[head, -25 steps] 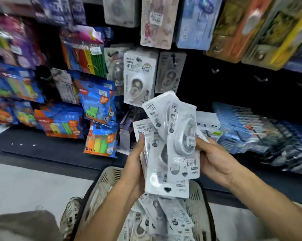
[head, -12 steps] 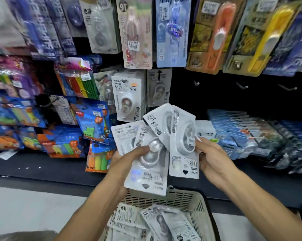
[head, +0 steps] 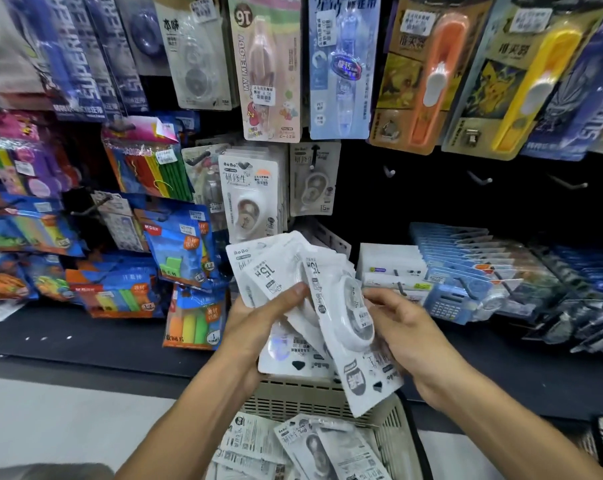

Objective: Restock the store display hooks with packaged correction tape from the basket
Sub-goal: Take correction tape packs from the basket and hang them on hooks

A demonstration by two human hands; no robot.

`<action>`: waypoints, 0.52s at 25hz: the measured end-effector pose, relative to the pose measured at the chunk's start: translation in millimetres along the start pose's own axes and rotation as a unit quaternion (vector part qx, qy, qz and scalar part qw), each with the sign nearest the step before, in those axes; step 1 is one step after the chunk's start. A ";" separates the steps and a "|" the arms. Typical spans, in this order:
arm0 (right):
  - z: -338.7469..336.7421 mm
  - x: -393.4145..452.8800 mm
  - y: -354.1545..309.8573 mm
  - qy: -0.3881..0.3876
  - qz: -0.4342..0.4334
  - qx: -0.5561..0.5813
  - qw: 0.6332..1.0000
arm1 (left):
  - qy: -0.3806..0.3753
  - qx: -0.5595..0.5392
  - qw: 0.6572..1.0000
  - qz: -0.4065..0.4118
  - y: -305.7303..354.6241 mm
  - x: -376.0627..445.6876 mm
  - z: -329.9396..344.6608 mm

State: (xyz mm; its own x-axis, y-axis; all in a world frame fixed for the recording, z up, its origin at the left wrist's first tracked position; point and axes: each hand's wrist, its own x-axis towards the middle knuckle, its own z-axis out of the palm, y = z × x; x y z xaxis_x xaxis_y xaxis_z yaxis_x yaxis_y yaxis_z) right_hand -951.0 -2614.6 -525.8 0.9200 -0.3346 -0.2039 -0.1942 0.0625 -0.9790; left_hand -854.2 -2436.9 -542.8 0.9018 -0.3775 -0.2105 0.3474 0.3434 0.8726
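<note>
Correction tape packs point(head: 303, 299), fanned wider vs a sec ago, gripped by left hand point(head: 258, 320) & right hand point(head: 397, 327) above basket point(head: 328, 400), raised nearer display hooks point(head: 390, 172); none hung yet.

We hold a fanned stack of correction tape packs point(head: 293, 289) between our left hand point(head: 255, 327) and right hand point(head: 404, 327), above the basket point(head: 328, 398), which sits below and in front of the display. More packs point(head: 314, 448) lie in the basket. Behind the stack, matching packs hang on a hook point(head: 250, 195), with another hanging pack point(head: 314, 178) just to their right. Further right we see bare hooks point(head: 478, 177). A calculator point(head: 447, 304) lies on the shelf point(head: 85, 337) right of our hands.
</note>
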 end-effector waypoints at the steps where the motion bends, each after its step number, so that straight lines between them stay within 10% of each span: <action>1: -1.6 1.1 -0.5 0.013 0.022 -0.012 1.000 | 0.005 0.012 1.000 0.004 4.5 1.4 -0.1; 9: -45.4 11.6 -42.1 -0.063 0.065 0.125 0.988 | 0.020 0.072 0.997 0.027 56.7 13.6 -12.1; 13: -78.9 2.7 -65.8 -0.213 -0.038 -0.033 0.976 | 0.016 0.075 0.997 -0.011 41.6 6.6 -15.9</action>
State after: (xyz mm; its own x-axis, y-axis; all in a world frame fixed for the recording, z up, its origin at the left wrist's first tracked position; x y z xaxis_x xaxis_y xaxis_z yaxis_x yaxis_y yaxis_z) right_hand -962.6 -2693.8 -461.4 0.9878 0.0860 -0.1296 -0.1289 -0.0133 -0.9916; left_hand -829.8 -2411.5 -514.9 0.9030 -0.3551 -0.2419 0.3268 0.2022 0.9232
